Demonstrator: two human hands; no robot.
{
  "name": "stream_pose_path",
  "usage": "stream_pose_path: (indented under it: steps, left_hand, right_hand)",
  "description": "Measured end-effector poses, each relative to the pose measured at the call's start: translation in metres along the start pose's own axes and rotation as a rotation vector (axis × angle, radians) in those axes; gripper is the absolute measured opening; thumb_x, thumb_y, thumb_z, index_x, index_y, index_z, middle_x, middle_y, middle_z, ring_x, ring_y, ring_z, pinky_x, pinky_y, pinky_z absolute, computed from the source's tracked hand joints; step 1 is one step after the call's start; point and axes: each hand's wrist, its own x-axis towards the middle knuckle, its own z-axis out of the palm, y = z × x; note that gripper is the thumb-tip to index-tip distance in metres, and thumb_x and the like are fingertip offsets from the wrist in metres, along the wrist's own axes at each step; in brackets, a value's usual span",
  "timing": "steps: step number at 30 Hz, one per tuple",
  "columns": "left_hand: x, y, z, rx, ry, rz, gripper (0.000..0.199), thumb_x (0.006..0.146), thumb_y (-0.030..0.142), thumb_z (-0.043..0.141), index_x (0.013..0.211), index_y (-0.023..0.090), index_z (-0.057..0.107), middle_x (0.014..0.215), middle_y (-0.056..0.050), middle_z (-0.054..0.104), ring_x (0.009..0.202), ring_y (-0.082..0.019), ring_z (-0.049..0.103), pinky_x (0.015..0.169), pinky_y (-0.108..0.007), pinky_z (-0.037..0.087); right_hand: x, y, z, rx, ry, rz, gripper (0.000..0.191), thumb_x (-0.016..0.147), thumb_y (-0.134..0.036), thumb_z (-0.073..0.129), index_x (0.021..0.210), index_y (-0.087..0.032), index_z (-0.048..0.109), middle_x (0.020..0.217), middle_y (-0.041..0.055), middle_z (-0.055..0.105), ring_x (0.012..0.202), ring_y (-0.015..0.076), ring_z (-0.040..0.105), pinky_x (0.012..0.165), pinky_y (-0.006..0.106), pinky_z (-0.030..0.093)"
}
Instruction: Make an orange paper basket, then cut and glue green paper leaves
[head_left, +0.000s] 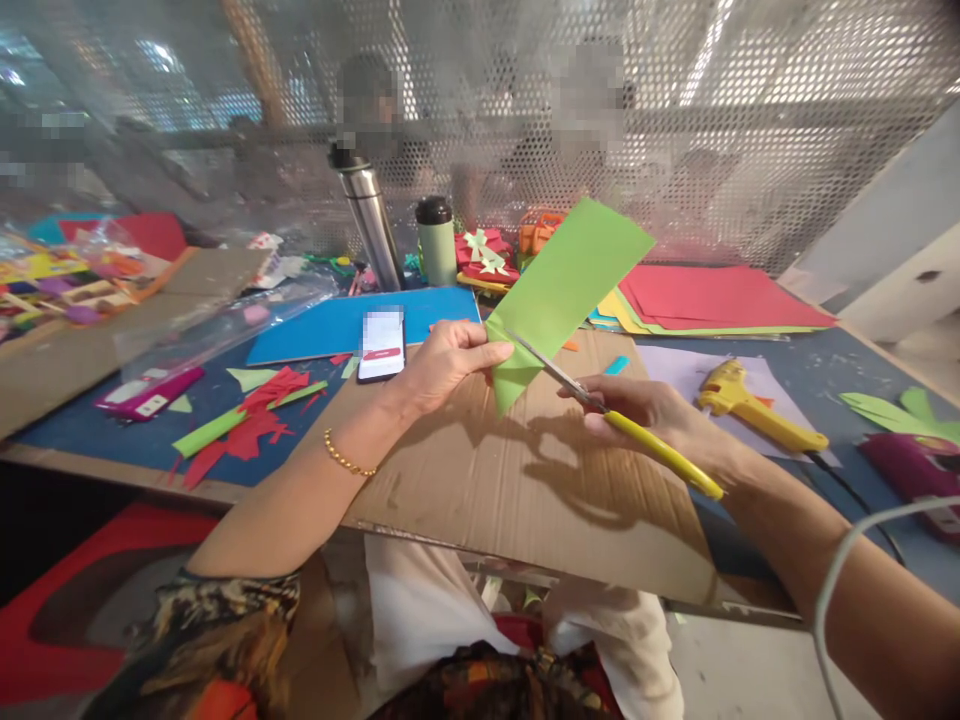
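A strip of green paper (577,270) is pinched at its lower left corner between the thumb and fingers of my left hand (454,365). Its lower end hangs in a folded or partly cut point below my thumb. My right hand (645,408) grips a pair of scissors with yellow handles (660,450). Their metal blades reach up and left onto the green paper, close to my left thumb. Under both hands lies a sheet of brown cardboard (480,490), with shadows of my hand and the scissors on it.
Left are red paper scraps (255,420), a phone (381,345) and a blue board (307,325). Behind stand a steel bottle (371,220) and a green tumbler (436,245). Right lie red sheets (720,297) and a yellow glue gun (757,405) with its cord. A white cable (829,590) crosses my right forearm.
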Motion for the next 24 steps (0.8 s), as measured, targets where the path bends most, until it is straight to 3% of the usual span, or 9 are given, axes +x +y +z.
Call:
stream_pose_path:
  steps: [4, 13, 16, 24]
  left_hand:
    - [-0.0002, -0.0003, 0.0004, 0.0, 0.003, 0.019, 0.032, 0.075, 0.045, 0.093, 0.065, 0.018, 0.077, 0.068, -0.005, 0.071, 0.074, -0.02, 0.068, 0.07, -0.031, 0.056]
    - [-0.0003, -0.0008, 0.0032, -0.005, 0.05, -0.013, 0.03, 0.075, 0.04, 0.093, 0.065, 0.018, 0.075, 0.069, -0.004, 0.071, 0.071, -0.018, 0.066, 0.067, -0.03, 0.054]
    - [-0.0004, 0.0007, 0.0046, 0.008, 0.029, -0.007, 0.032, 0.075, 0.041, 0.093, 0.064, 0.017, 0.075, 0.07, -0.004, 0.07, 0.068, -0.015, 0.062, 0.067, -0.029, 0.051]
    - [0.0002, 0.0017, 0.0043, 0.038, 0.004, 0.027, 0.03, 0.076, 0.038, 0.084, 0.058, 0.018, 0.07, 0.064, -0.002, 0.061, 0.066, -0.014, 0.056, 0.065, -0.029, 0.047]
  right_hand:
    - [0.0, -0.0023, 0.0, -0.028, 0.007, 0.0, 0.052, 0.078, -0.072, 0.08, 0.081, -0.021, 0.075, 0.081, 0.0039, 0.058, 0.072, 0.0169, 0.051, 0.061, 0.029, 0.046]
    - [0.0008, -0.0027, -0.0003, -0.022, 0.011, 0.017, 0.053, 0.077, -0.068, 0.081, 0.097, -0.019, 0.083, 0.079, 0.0033, 0.058, 0.071, 0.0171, 0.051, 0.061, 0.029, 0.048]
    - [0.0007, -0.0043, 0.0004, -0.023, 0.016, 0.027, 0.049, 0.076, -0.065, 0.081, 0.091, -0.019, 0.083, 0.077, 0.0032, 0.057, 0.069, 0.0166, 0.05, 0.06, 0.03, 0.048]
    - [-0.0038, -0.0002, 0.005, -0.037, 0.071, 0.027, 0.049, 0.081, -0.063, 0.079, 0.097, -0.018, 0.088, 0.058, -0.0024, 0.045, 0.054, 0.0113, 0.037, 0.045, 0.026, 0.03]
